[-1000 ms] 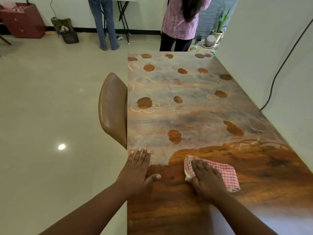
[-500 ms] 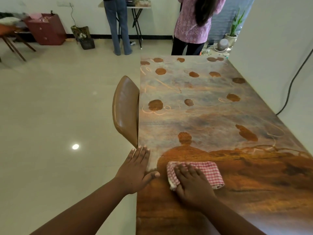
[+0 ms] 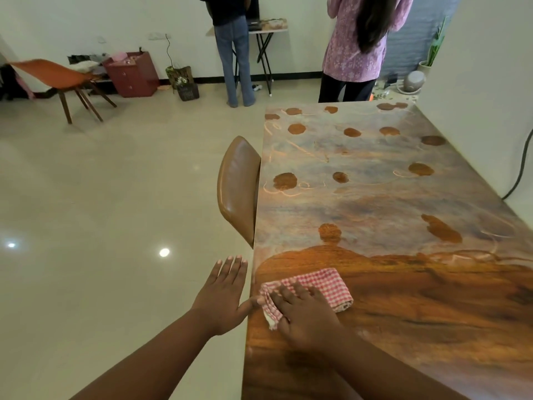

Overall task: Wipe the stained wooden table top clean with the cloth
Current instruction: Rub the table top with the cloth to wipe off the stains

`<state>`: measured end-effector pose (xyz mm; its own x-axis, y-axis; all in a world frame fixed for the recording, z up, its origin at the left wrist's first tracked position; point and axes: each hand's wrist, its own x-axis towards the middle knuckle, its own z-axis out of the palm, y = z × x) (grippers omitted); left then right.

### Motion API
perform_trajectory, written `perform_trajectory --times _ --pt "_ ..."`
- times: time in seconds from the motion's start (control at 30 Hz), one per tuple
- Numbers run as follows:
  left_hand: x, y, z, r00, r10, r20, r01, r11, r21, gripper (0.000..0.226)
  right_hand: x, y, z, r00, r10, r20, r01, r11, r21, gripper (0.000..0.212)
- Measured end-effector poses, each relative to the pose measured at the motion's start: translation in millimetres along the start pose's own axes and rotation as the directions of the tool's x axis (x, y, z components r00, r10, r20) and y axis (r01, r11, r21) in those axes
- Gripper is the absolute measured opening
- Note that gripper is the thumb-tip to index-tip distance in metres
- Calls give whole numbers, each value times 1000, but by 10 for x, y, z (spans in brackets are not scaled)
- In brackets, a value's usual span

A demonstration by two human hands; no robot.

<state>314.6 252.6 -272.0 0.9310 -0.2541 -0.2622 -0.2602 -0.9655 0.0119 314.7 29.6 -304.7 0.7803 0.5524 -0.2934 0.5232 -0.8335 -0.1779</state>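
The wooden table top (image 3: pixel 432 313) runs away from me on the right. Its near part shows bare glossy brown wood; the far part is covered by a pale grey film (image 3: pixel 375 197) with several round brown patches. A red-and-white checked cloth (image 3: pixel 323 284) lies flat at the table's near left edge. My right hand (image 3: pixel 305 313) presses flat on the cloth's near half. My left hand (image 3: pixel 225 295) is spread with fingers apart, mostly past the left table edge, its thumb touching the edge beside the cloth.
A brown padded chair (image 3: pixel 238 189) is pushed against the table's left edge. Two people (image 3: pixel 357 44) stand beyond the far end. A white wall with a black cable (image 3: pixel 522 168) borders the right side. Tiled floor (image 3: pixel 101 226) stretches left, with an orange chair (image 3: pixel 57 79).
My right hand has slid the cloth leftward to the table's left edge, baring more brown wood. My left hand has shifted off the top to its edge. The camera has tilted up.
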Motion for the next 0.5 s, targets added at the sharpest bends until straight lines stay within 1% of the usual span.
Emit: perform_trajectory --times 0.1,0.2,0.3,0.33,0.4,0.5 --pt "-77 7 67 1000 -13 11 13 1000 -28 104 -135 142 -46 998 56 28 -56 998 -7 63" --pt "-101 21 81 1000 24 15 -24 999 -35 104 -43 58 -101 987 156 45 -156 988 2 63" --pt "-26 32 49 992 124 -13 -124 992 -18 100 242 -198 -151 963 262 56 -264 964 19 65" --pt "14 32 32 986 165 -30 -166 986 -17 99 318 -284 -182 960 271 74 -272 962 9 67" --pt "100 -2 -2 970 233 -71 -234 972 -6 99 379 -425 -224 966 244 91 -245 970 -1 73" --pt "286 -129 -111 936 335 -106 -334 942 31 94 216 -617 -179 966 255 49 -258 964 67 64"
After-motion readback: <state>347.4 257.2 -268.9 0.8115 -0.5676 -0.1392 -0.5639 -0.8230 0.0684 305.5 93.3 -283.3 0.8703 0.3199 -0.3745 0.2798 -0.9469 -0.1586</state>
